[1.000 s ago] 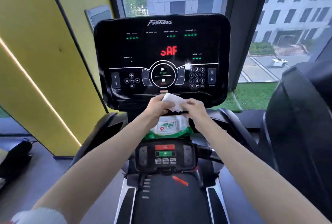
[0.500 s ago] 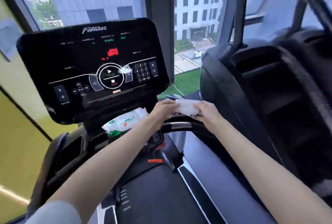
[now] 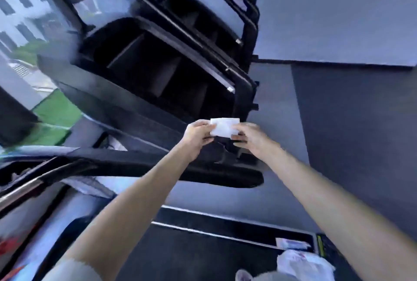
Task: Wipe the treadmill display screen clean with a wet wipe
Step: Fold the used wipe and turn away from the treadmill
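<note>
A white wet wipe [image 3: 224,127], folded into a small rectangle, is held in the air between both hands. My left hand [image 3: 197,136] pinches its left edge and my right hand [image 3: 250,137] pinches its right edge. The treadmill display screen is out of view; the camera faces right, away from it. Only the treadmill's dark side rail [image 3: 126,163] and a metal handrail [image 3: 24,190] show at lower left. The picture is blurred by motion.
A large black stair-type machine [image 3: 158,66] with dark steps stands right behind the wipe. Grey floor [image 3: 338,21] and a darker mat [image 3: 361,134] lie to the right. A crumpled white bag [image 3: 302,262] lies at the bottom right. Window and green lawn [image 3: 56,111] at left.
The view has swung sharply right, from the treadmill console to the neighbouring machine and floor. Both hands kept hold of the wipe and moved right with it; the console and wipe packet left the view.
</note>
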Motion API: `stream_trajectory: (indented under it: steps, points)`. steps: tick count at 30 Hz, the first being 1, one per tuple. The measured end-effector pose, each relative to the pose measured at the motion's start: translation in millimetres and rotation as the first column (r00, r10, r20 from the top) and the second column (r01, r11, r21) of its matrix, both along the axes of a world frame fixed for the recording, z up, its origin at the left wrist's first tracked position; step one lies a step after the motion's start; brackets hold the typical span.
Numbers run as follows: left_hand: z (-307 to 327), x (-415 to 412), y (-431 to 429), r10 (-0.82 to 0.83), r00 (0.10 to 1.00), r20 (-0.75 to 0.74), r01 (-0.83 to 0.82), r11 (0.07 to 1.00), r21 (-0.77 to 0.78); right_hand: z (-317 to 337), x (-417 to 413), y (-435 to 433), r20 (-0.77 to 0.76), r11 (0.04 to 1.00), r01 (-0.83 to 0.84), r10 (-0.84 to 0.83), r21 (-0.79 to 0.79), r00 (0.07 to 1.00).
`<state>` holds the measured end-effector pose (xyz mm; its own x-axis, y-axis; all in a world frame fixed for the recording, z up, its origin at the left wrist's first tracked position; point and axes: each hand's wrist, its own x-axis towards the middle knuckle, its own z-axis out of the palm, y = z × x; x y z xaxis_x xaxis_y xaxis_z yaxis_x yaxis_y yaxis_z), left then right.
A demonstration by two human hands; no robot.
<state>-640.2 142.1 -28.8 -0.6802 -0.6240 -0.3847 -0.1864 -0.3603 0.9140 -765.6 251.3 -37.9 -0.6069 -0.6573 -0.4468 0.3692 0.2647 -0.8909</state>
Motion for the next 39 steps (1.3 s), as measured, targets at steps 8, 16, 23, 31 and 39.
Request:
stream_trajectory:
  steps: [8, 16, 23, 31, 39]
  points:
    - [-45, -140, 127, -0.422, 0.902, 0.090, 0.404, 0.900, 0.163, -35, -90, 164, 0.057, 0.901, 0.407, -0.419, 0.152, 0.906]
    - [-114, -182, 231, -0.809, 0.541, 0.232, 0.760, 0.588, 0.278, -103, -62, 283, 0.181, 0.571, 0.765, -0.820, 0.297, 0.542]
    - [-172, -150, 305, -0.871, 0.360, 0.333, 0.768, 0.479, 0.424, -154, 5, 342, 0.437, 0.391, 0.845, -0.873, 0.365, 0.215]
    - [-225, -130, 357, -0.815, 0.335, 0.473, 0.666, 0.560, 0.493, -202, 12, 387, 0.439, 0.433, 0.682, -0.880, 0.590, 0.179]
    - [-270, -161, 427, -0.666, 0.353, 0.657, 0.567, 0.711, 0.416, -226, -43, 456, 0.357, 0.533, 0.443, -0.834, 0.721, 0.422]
